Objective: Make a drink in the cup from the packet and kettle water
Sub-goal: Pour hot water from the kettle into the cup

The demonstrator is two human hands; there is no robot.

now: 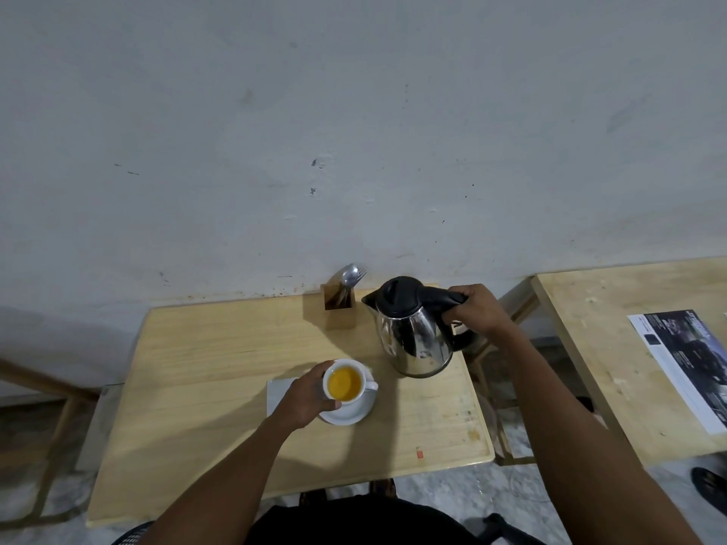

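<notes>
Nearly done — cup (346,383) full of orange drink, clasped in curled left fingers (318,371) at saucer (350,416). Gripping handle of upright kettle (413,336) with right fingers (464,297), on counter (196,387). Probably left — stirring; spoon (348,275) beyond left fingers.

Light wooden table (196,387), set against a grey wall.

- White ceramic cup (345,384): holds orange-yellow liquid and sits on a white round saucer (356,416), handle pointing right.
- Left grip (305,399): curled round the cup's left side.
- White flat sheet (277,389): lies partly under that grip, touching the saucer.
- Stainless steel kettle with black lid and handle (413,340): upright, near the cup, spout toward the wall. Contact with the table cannot be confirmed.
- Right grip (478,308): closed round the kettle handle.
- Small wooden cutlery box (339,310): just beside the kettle, holding a metal spoon and fork (350,275).
</notes>
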